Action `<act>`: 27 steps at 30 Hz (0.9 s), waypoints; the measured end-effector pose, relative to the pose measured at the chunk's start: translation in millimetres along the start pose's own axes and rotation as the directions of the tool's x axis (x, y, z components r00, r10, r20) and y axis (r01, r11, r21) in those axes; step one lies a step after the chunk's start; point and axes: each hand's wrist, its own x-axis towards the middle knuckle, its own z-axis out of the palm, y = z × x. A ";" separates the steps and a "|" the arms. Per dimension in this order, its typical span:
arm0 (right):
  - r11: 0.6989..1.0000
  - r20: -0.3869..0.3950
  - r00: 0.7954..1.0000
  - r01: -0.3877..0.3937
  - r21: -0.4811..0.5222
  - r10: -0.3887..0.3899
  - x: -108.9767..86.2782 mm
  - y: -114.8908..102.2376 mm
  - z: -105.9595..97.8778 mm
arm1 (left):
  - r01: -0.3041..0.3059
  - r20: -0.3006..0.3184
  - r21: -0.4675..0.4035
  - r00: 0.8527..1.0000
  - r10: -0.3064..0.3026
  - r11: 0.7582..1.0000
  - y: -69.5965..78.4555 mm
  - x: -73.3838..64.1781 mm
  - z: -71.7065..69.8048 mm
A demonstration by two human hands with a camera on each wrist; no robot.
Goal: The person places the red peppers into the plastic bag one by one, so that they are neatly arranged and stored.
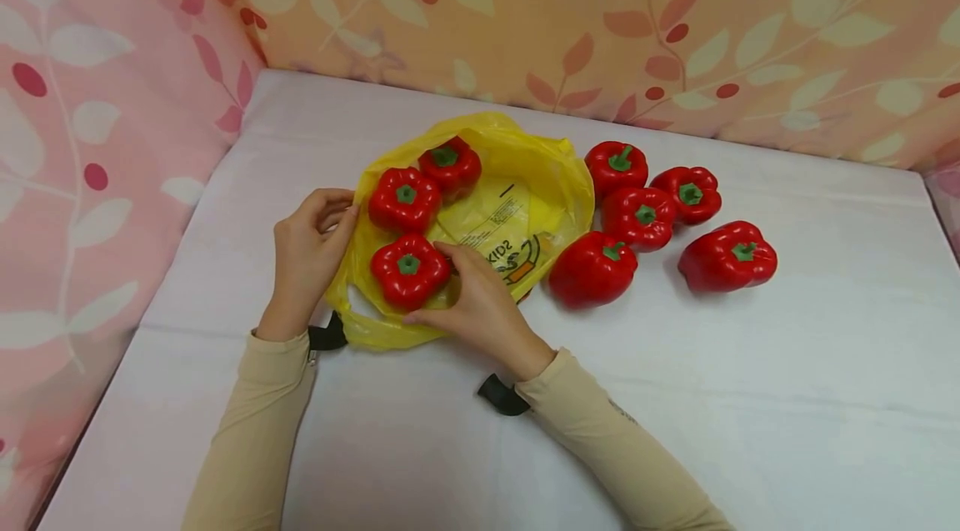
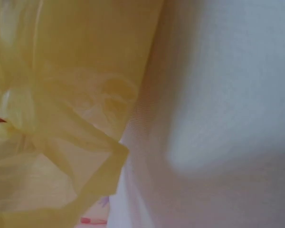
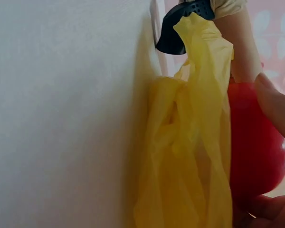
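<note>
Nearest my body, my tan sleeves [image 1: 251, 439] extend over the white tabletop [image 1: 405, 456], with a black piece [image 1: 504, 395] showing at each wrist. Right hand [image 1: 483, 306]: thumb and fingers grip the front pepper [image 1: 410, 274] from opposite sides, thumb on the near side; this red pepper is within the mouth of a yellow bag [image 1: 566, 181], though whether it touches the bottom I cannot tell. Left hand [image 1: 307, 243]: thumb and fingertips pinch the bag's rim on the left. Beyond the front pepper, between my hands, sits the middle pepper [image 1: 405, 199] inside the bag; just past it, the far pepper [image 1: 450, 167], against the bag's wall. Printed lettering [image 1: 498, 252] shows past my right fingertips. To the right of my right hand, five loose peppers [image 1: 639, 218] lie outside the bag, four clustered near it, one farther right. Farthest from my hands, leaf-patterned fabric [image 1: 480, 22] rises behind the tabletop.
</note>
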 end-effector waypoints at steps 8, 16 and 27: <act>0.997 -0.022 1.000 0.001 0.080 0.001 -8.7 4.1 -12.1 | 0.002 0.015 0.007 1.000 -0.002 1.000 1.5 1.7 2.8; 0.975 -0.075 0.997 0.029 0.220 -0.013 -26.2 9.2 -32.0 | 0.018 -0.002 0.009 1.000 -0.018 1.000 0.0 0.3 0.9; 0.964 -0.219 0.969 0.162 0.211 -0.115 -49.0 15.3 -63.3 | 0.034 0.003 0.025 0.999 -0.034 0.999 -0.2 -0.3 -0.5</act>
